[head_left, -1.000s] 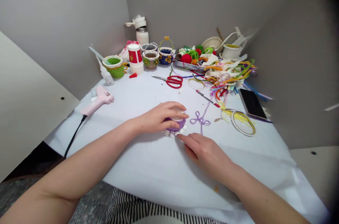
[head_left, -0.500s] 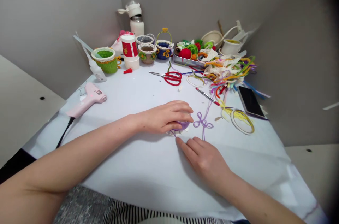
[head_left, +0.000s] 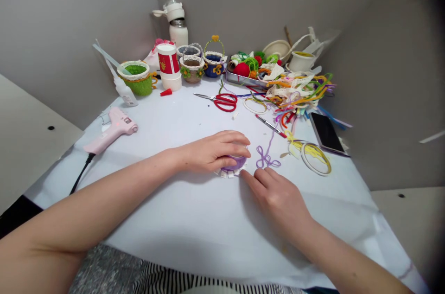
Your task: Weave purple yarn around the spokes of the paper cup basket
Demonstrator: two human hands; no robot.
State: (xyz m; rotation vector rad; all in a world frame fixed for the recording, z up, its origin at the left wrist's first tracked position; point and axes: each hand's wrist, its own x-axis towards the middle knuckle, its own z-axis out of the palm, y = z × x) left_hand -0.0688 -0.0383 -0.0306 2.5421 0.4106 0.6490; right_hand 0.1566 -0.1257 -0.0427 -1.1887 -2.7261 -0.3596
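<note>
My left hand (head_left: 217, 150) curves its fingers over a small round piece wound with purple yarn (head_left: 238, 163) and holds it down on the table. White tabs (head_left: 227, 174) fan out around the piece's near edge; its far side is mostly covered by my fingers. At the right edge of the piece, my right hand (head_left: 278, 196) is closed, index fingertip beside the tabs, pinching the purple yarn strand. A loose looped tangle of purple yarn (head_left: 267, 159) lies just beyond the right hand's knuckles, its tail running back toward the pile.
Red-handled scissors (head_left: 225, 102), a craft knife or pen (head_left: 271, 126), a white ring (head_left: 314, 159) and a phone (head_left: 327, 131) lie beyond the hands. A pink glue gun (head_left: 113, 131) is at left. Small decorated baskets (head_left: 192, 70) and a yarn pile (head_left: 295, 90) stand behind.
My right hand has moved right along the near edge of the purple piece, drawing the strand around with it. The yarn loops have shifted and bunched. My left hand stays on the piece.
</note>
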